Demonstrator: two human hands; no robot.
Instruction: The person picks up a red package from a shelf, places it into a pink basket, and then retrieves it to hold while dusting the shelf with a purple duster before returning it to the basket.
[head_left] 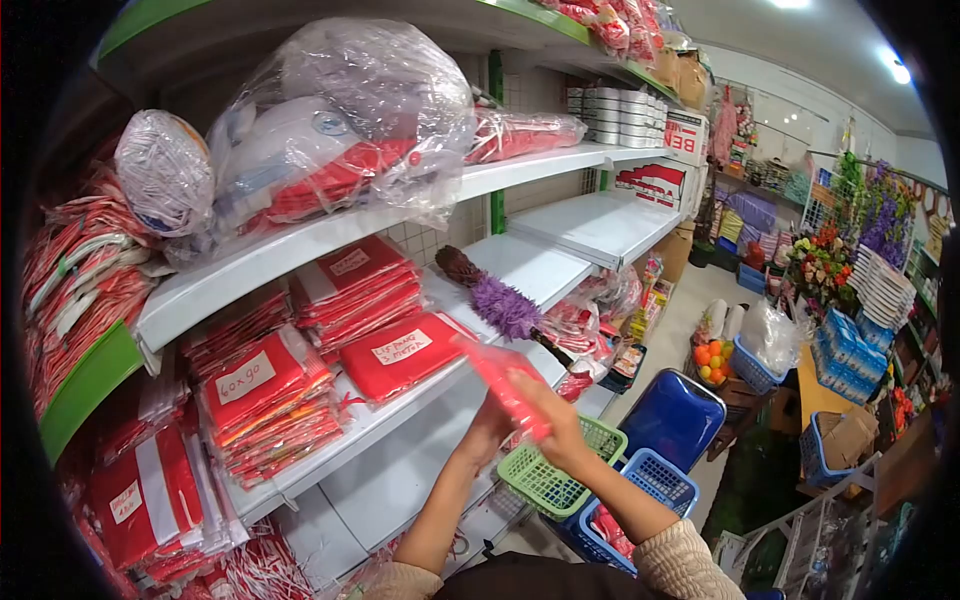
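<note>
A flat red packet in clear plastic (500,375) is tilted between my two hands, in front of the middle shelf. My right hand (550,410) is closed around its right side. Lower and to the left, my left hand (488,425) grips it from beneath, with its fingers partly hidden by the packet. Just beyond lies a red packet with a handwritten label (400,350). To its left is a stack of red packets marked 60x90 (250,385), and behind it another red stack (355,285). A purple feather duster (500,305) lies on the shelf too.
A green basket (545,485) and blue baskets (665,480) stand below my right arm, near a blue case (685,415). The upper shelf edge (380,220) juts out overhead, bearing a large plastic-wrapped bundle (340,130). A metal rack (830,540) stands at lower right.
</note>
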